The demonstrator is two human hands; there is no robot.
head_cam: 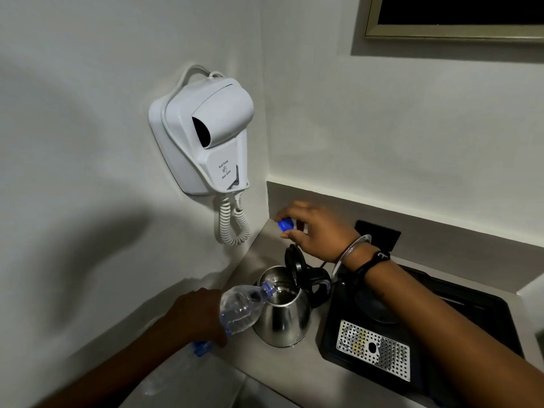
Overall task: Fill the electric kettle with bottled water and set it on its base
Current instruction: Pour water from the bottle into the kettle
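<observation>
A steel electric kettle (284, 316) stands on the grey counter with its black lid (293, 260) flipped up. My left hand (197, 315) grips a clear plastic water bottle (243, 309), tilted so its neck rests over the kettle's mouth. My right hand (313, 231) hovers behind the kettle and pinches the blue bottle cap (285, 224) between its fingertips. The kettle's round base (375, 307) sits on the black tray (482, 316) to the right, partly hidden by my right forearm.
A white wall-hung hair dryer (206, 134) with a coiled cord (234, 222) hangs on the left wall above the counter corner. A perforated metal drip grate (374, 348) lies in the tray. A second bottle with a blue cap (201, 347) lies under my left arm.
</observation>
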